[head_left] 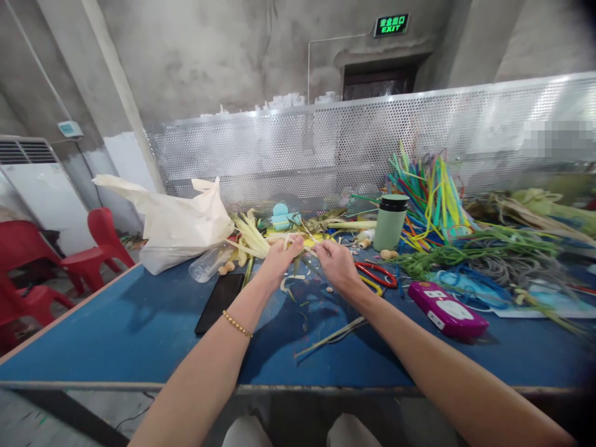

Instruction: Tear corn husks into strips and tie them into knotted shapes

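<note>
Over the middle of the table my left hand [283, 256] is closed around pale yellow-green leafy strips that look like corn husk [251, 236], whose loose ends fan out to its left. My right hand [336, 261] sits just beside it, its thumb and fingers pinched on a thin pale strip [307, 248] that runs between the two hands. The fingertips partly hide that strip. Red-handled scissors [379, 274] lie right of my right hand. Small husk scraps [288, 288] are scattered beneath my hands, and a long dry stalk [326, 338] lies nearer to me.
Left are a white plastic bag [181, 230], a clear bottle [208, 266] and a black phone [220, 303]. Right stand a green canister [391, 223], a purple wipes pack [447, 310], green sprigs [484, 248] and colourful strips [433, 192]. A perforated metal screen [261, 149] rises behind.
</note>
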Available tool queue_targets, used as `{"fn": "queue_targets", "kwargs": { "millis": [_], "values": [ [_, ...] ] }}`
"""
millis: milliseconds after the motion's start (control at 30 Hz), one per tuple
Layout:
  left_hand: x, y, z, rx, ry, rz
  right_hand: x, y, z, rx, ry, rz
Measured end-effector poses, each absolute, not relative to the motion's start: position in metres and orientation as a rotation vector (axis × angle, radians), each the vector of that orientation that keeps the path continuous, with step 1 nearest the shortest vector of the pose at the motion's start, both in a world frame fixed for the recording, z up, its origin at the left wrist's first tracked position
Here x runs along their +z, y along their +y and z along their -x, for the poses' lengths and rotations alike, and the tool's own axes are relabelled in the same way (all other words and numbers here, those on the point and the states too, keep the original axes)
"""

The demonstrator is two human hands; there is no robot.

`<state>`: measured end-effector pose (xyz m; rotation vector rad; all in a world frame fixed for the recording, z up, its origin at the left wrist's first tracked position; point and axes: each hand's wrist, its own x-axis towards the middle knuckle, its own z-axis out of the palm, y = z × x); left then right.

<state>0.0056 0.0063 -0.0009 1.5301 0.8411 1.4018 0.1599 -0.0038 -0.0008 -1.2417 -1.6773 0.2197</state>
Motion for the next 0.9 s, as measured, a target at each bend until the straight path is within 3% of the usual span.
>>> {"fn": "queue_targets", "kwargs": {
  "millis": [167,300,767,900],
  "values": [
    [-0.004,0.003,-0.011,1.274,0.636,-1.302,-0.005,-0.001,-0.158,0.127,-1.613,1.207],
    [-0.003,0.002,-0.012,1.373,0.633,-1.278,-0.01,-0.004,-0.156,0.103,-1.654,1.184],
    [0.002,-0.005,-0.009,1.088,0.74,-1.288,0.009,-0.003,-0.169,0.79,-1.665,0.873],
    [0.0,-0.003,-0.007,1.08,0.726,-1.376,0.01,-0.007,-0.167,0.82,-1.64,0.872]
  ]
}}
